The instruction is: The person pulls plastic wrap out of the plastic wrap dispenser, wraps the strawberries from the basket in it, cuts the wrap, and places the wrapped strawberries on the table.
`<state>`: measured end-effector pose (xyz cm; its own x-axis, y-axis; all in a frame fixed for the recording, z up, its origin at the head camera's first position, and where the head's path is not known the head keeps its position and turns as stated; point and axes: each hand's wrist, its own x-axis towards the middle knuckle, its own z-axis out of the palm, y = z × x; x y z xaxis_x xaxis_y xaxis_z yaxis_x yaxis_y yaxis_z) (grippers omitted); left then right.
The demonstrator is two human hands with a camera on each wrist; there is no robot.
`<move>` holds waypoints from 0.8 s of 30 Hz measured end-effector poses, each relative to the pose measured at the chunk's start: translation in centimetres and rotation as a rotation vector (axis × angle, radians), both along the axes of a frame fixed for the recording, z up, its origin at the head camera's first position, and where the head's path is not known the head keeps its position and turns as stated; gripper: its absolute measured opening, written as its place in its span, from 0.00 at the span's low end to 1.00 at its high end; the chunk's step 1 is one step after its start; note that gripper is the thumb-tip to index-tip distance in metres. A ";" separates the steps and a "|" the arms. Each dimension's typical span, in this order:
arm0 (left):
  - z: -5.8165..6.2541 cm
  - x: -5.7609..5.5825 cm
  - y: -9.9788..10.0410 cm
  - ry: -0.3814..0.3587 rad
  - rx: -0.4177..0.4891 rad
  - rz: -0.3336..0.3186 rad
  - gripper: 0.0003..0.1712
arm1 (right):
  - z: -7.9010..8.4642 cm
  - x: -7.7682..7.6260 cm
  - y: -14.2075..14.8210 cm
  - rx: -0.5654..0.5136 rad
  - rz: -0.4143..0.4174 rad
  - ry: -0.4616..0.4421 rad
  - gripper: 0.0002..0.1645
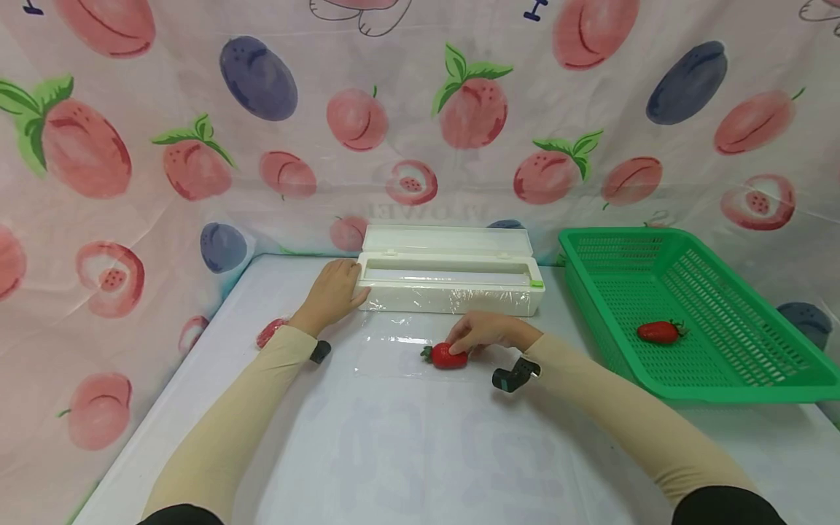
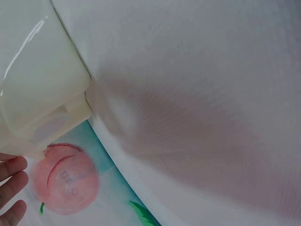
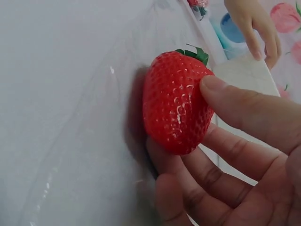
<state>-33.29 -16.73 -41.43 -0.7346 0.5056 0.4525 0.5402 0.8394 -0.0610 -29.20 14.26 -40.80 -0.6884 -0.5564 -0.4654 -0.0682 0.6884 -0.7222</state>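
Note:
My right hand [image 1: 485, 332] pinches a red strawberry [image 3: 176, 103] between thumb and fingers, its green leaves pointing left in the head view. The strawberry is low over a sheet of clear cling film [image 1: 380, 350] spread on the table. That film reaches out from the front of a white cling film dispenser [image 1: 453, 299], whose lid stands raised. At the dispenser's left end, my left hand [image 1: 333, 292] grips the casing, thumb at the front. The left wrist view shows only some of its fingertips [image 2: 14, 183] beside the casing.
A green plastic basket [image 1: 610, 364] stands at the right with another strawberry [image 1: 659, 332] in it. Beside my left forearm lies a red strawberry [image 1: 270, 332], partly hidden and apparently wrapped in film. A fruit-print cloth [image 1: 407, 109] hangs behind the white table [image 1: 420, 452].

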 end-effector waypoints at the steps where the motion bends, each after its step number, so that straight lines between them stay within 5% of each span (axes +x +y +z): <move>1: 0.0 0.0 0.0 0.004 0.000 -0.003 0.26 | 0.0 0.1 0.0 0.007 0.002 0.004 0.17; 17: 0.2 0.1 0.0 -0.008 0.020 -0.011 0.26 | 0.2 0.2 0.1 0.068 0.015 0.089 0.18; 24: 0.7 0.5 -0.1 -0.120 0.014 0.051 0.31 | 0.5 0.2 1.2 0.018 -0.029 0.078 0.19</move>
<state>-32.83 -16.81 -40.72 -0.8084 0.4602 0.3669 0.4993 0.8664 0.0133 -28.95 15.51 -40.28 -0.7387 -0.5277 -0.4193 -0.1039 0.7038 -0.7027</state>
